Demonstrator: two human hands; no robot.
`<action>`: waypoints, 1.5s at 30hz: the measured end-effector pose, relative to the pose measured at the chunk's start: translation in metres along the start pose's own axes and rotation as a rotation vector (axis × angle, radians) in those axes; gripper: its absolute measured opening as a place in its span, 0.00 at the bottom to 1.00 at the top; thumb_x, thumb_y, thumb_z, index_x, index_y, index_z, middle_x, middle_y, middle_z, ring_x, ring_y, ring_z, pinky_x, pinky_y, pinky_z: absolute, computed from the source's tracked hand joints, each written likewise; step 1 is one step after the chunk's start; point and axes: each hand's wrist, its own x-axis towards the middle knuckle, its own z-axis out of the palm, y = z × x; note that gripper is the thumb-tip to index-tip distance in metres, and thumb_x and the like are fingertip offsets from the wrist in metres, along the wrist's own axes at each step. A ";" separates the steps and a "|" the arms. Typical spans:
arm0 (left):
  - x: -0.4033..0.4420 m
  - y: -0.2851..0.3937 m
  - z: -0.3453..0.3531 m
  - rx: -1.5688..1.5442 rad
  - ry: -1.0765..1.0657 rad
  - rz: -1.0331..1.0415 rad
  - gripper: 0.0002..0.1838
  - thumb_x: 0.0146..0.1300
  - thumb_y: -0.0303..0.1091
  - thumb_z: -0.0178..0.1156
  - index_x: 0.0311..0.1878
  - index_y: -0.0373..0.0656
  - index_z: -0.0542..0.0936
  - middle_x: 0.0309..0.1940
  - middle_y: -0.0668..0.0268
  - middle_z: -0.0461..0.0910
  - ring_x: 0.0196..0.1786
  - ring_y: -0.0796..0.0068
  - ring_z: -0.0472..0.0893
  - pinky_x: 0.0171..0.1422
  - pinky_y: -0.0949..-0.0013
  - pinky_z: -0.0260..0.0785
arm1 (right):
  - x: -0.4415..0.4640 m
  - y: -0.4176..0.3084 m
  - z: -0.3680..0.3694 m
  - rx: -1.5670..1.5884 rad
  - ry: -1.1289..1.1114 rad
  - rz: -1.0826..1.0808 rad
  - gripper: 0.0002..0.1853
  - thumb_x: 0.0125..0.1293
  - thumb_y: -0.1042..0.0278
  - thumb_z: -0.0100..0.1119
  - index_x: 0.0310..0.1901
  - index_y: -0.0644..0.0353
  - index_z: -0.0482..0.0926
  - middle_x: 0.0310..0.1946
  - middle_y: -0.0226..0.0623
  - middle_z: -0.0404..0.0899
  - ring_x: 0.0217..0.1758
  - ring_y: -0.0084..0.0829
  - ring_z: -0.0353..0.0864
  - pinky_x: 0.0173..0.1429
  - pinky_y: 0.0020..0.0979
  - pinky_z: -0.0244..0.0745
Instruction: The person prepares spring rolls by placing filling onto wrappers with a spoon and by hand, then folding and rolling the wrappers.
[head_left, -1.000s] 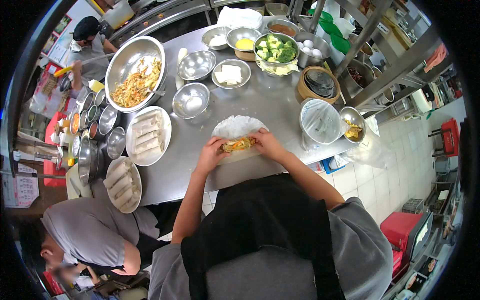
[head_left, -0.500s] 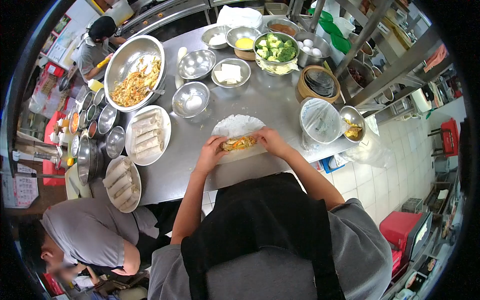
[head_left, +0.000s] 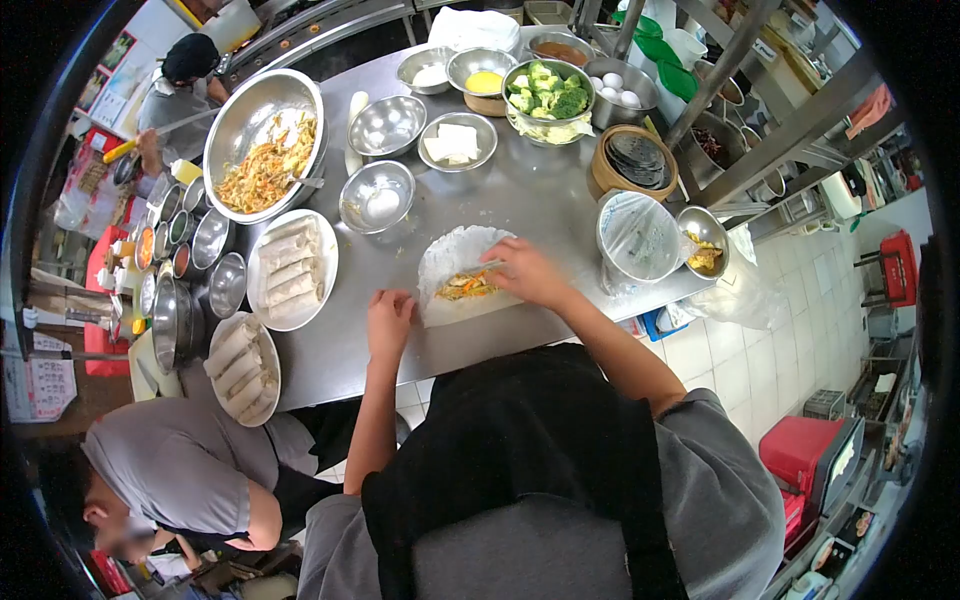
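A round, thin spring roll wrapper (head_left: 440,262) lies on the steel table with a heap of shredded vegetable filling (head_left: 467,287) across its middle. My right hand (head_left: 530,272) is over the wrapper's right side, fingertips closed together beside the filling. A thin pale strip shows at these fingertips, but what they pinch is unclear. Just left of the wrapper, my left hand (head_left: 391,318) rests near the table surface, apart from the wrapper, its thumb away from the loosely bent fingers and nothing in it.
Rolled spring rolls fill two white plates (head_left: 331,262) at the left, below a large bowl of filling (head_left: 318,140). Bowls with tofu (head_left: 453,146), broccoli (head_left: 545,90) and eggs (head_left: 622,98) stand behind. A plastic-lined container (head_left: 640,240) is right. Two co-workers are at the left.
My left hand has let go of the wrapper's left side and moved left. My right hand has shifted up, with its fingers farther over the filling. A co-worker's long-handled tool has swung.
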 end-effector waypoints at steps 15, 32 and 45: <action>-0.024 0.022 0.055 -0.150 0.192 -0.163 0.15 0.57 0.38 0.71 0.40 0.37 0.82 0.36 0.55 0.81 0.39 0.59 0.83 0.46 0.60 0.75 | 0.015 -0.027 0.069 -0.204 -0.098 -0.028 0.16 0.52 0.61 0.70 0.43 0.51 0.81 0.46 0.33 0.75 0.55 0.40 0.74 0.58 0.46 0.68; -0.029 0.047 0.064 -0.246 0.201 0.353 0.07 0.64 0.24 0.63 0.44 0.38 0.76 0.64 0.45 0.76 0.58 0.46 0.82 0.58 0.59 0.76 | 0.014 -0.019 0.066 -0.231 -0.158 -0.035 0.20 0.52 0.63 0.70 0.49 0.50 0.80 0.47 0.32 0.76 0.57 0.39 0.74 0.57 0.47 0.64; -0.026 0.036 0.065 -0.778 -0.043 0.195 0.19 0.80 0.33 0.37 0.67 0.35 0.65 0.70 0.48 0.65 0.70 0.59 0.68 0.77 0.61 0.54 | 0.022 -0.011 0.045 -0.005 -0.349 0.039 0.22 0.50 0.62 0.68 0.50 0.55 0.80 0.47 0.39 0.79 0.57 0.45 0.77 0.60 0.52 0.65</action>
